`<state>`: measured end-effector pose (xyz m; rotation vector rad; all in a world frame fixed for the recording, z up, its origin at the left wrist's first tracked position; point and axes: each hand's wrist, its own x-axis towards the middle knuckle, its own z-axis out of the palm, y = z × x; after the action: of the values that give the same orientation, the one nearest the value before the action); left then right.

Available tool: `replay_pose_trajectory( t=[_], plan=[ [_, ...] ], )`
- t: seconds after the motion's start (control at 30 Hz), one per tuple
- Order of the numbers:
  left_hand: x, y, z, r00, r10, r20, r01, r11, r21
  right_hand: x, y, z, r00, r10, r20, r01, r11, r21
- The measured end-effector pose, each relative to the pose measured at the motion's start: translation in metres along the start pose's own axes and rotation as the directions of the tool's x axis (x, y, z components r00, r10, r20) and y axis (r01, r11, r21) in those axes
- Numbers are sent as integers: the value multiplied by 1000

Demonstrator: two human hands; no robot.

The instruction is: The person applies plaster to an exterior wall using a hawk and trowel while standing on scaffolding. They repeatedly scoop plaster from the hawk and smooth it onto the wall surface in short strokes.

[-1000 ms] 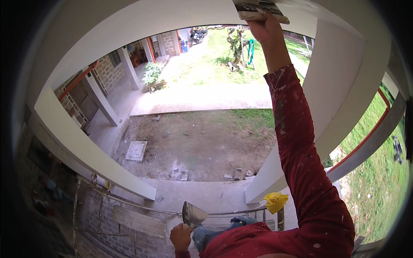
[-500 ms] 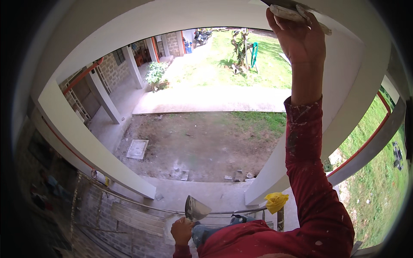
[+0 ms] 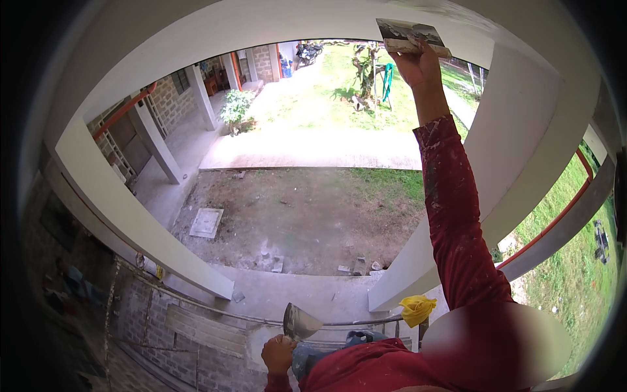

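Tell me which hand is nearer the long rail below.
Left. The left hand is low, close to the rail on its near side, holding a scraper; the right hand is raised far above it, holding a trowel.

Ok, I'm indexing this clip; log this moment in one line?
left hand: low, holding wide scraper | right hand: raised, gripping flat trowel | trowel near white beam, contact unclear | nearby: crumpled yellow material

Dirt ground (image 3: 300, 215), pale slab (image 3: 206, 223), grey blocks (image 3: 359, 265)

Right grip (image 3: 421, 66) and flat trowel (image 3: 401, 38) swung back left, now lower in view.
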<state>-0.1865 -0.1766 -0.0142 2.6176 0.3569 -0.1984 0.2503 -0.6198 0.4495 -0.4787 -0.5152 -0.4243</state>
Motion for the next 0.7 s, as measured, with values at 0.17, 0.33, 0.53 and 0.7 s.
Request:
replay_pose_trajectory(
  t=[0.17, 0.33, 0.53, 0.7],
  plan=[
    [-18, -1, -1, 993, -111, 41, 113, 993, -42, 17, -5, 19, 997, -39, 72, 39, 999, 4],
    [-16, -15, 9, 997, -65, 32, 66, 998, -16, -35, -15, 56, 991, -68, 114, 64, 997, 35],
    [11, -4, 3, 992, 102, -78, -101, 995, 15, -146, -59, 99, 966, -148, 212, 129, 986, 104],
    [61, 77, -33, 947, 287, -140, -298, 953, -61, -245, -52, 78, 997, -24, 73, 24, 1000, -5]
  ],
)
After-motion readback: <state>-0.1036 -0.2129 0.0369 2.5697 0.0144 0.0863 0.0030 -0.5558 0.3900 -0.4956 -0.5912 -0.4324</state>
